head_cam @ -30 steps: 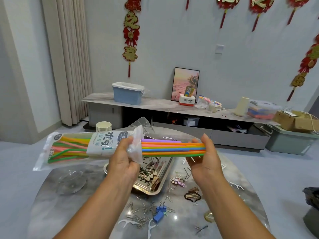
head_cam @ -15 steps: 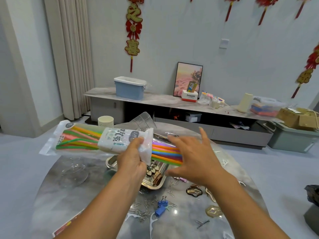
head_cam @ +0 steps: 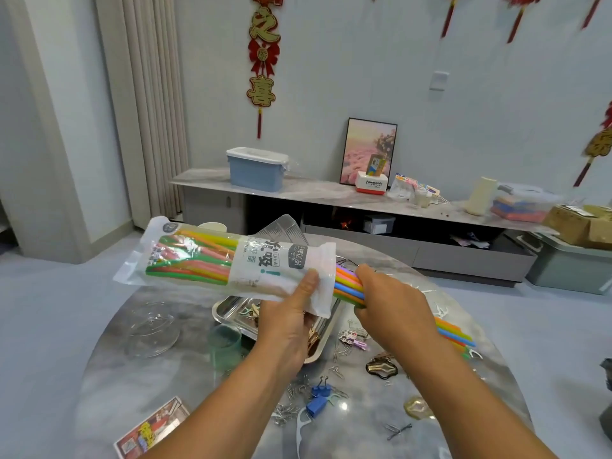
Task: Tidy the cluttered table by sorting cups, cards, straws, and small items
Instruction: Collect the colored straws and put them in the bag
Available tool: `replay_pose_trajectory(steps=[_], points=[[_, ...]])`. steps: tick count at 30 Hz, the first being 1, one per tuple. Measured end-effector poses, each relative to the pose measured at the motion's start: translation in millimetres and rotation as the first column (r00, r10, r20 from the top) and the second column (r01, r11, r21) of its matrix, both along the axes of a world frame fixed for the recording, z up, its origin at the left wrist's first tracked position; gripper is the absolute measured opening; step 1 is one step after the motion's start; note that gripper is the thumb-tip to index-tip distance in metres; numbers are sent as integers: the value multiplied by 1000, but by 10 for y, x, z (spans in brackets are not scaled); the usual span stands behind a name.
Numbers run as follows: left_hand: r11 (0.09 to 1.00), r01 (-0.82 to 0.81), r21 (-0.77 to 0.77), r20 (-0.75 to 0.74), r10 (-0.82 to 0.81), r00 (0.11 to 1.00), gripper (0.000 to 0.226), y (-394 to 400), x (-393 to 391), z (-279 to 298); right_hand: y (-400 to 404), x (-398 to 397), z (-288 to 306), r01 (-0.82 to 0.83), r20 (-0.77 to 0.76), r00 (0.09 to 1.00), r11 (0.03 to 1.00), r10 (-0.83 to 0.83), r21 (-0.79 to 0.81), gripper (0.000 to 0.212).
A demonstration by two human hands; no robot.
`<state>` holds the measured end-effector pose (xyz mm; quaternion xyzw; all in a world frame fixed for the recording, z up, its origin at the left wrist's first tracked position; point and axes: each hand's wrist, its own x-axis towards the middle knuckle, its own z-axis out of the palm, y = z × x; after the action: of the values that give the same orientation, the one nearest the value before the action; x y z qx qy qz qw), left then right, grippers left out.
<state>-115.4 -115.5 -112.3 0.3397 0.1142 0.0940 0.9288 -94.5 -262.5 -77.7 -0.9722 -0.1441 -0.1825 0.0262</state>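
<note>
A clear plastic straw bag [head_cam: 215,260] with a white label hangs in the air above the round table, tilted down to the right. My left hand [head_cam: 291,313] grips its open mouth, thumb on top. A bundle of coloured straws [head_cam: 347,283] sticks out of the mouth, and my right hand [head_cam: 394,303] is wrapped round it just outside the bag. The straws' far ends [head_cam: 457,339] show past my right wrist.
Under the bag lies a steel tray [head_cam: 228,313] of small items. On the marble table [head_cam: 165,385] are a clear lid [head_cam: 152,329], a green cup [head_cam: 225,342], a card pack [head_cam: 149,432], blue binder clips [head_cam: 318,399], paper clips and floss picks. A long sideboard stands behind.
The straws went deeper into the bag, then my right hand let go, passed over the bundle and took it again close to the bag's mouth. The bag has tilted.
</note>
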Motion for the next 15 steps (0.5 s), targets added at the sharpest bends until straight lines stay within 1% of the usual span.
replay_pose_trajectory(steps=[2, 4, 7, 8, 9, 11, 12, 14, 15], points=[[999, 21, 48, 20, -22, 1000, 39, -28, -8, -27, -29, -5, 4, 0, 32, 999, 1000, 1, -29, 24], [994, 71, 85, 38, -74, 997, 28, -25, -19, -23, -74, 5, 29, -57, 22, 998, 997, 58, -44, 31], [972, 159, 176, 50, -170, 984, 32, 19, -24, -20, -130, -7, 80, -115, -45, 993, 992, 113, -47, 57], [956, 193, 221, 43, -207, 977, 37, 19, -29, -18, -139, -18, 87, -109, -56, 993, 992, 106, -58, 64], [939, 227, 257, 28, -242, 970, 49, 10, -53, -2, -134, -24, 78, -97, -67, 993, 993, 93, -63, 71], [919, 284, 273, -2, -295, 955, 70, -39, -89, -1, -130, -33, 39, -69, -95, 993, 997, 66, -26, 87], [910, 304, 283, -26, -309, 951, 76, -39, -89, -23, -116, -19, 36, -54, -112, 992, 999, 53, -4, 94], [877, 352, 327, -56, -354, 934, 79, -32, -112, -30, -137, 1, 36, -18, -138, 990, 1000, 19, 8, 104], [861, 374, 344, -55, -379, 924, 75, -13, -124, -26, -150, 8, 47, -8, -148, 989, 1000, 9, 6, 106]])
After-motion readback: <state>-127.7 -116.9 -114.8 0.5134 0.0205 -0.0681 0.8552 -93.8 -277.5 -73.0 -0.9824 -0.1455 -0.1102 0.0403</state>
